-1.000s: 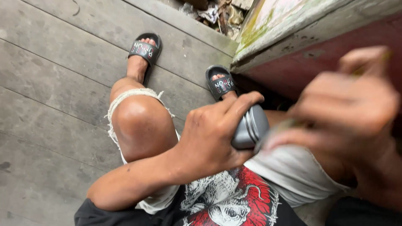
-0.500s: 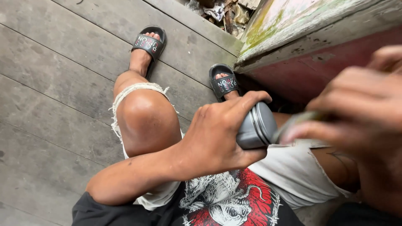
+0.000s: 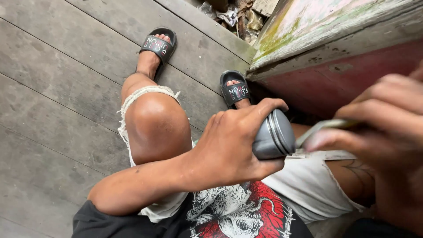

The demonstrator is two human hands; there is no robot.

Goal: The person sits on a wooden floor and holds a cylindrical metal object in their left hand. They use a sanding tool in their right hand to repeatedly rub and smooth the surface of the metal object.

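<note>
Left hand (image 3: pixel 229 145) wrapped round a grey metal can (image 3: pixel 273 136), held over the lap between the knees, ridged end facing right. Right hand (image 3: pixel 379 132) blurred and close to the lens, pinching a thin pale strip (image 3: pixel 321 128) whose tip touches the can's end. Can apparently shut as yet; work on it looks barely begun, strip not visibly under the rim. Plank floor (image 3: pixel 53 88) below, sandals (image 3: pixel 233 90) on feet.
</note>
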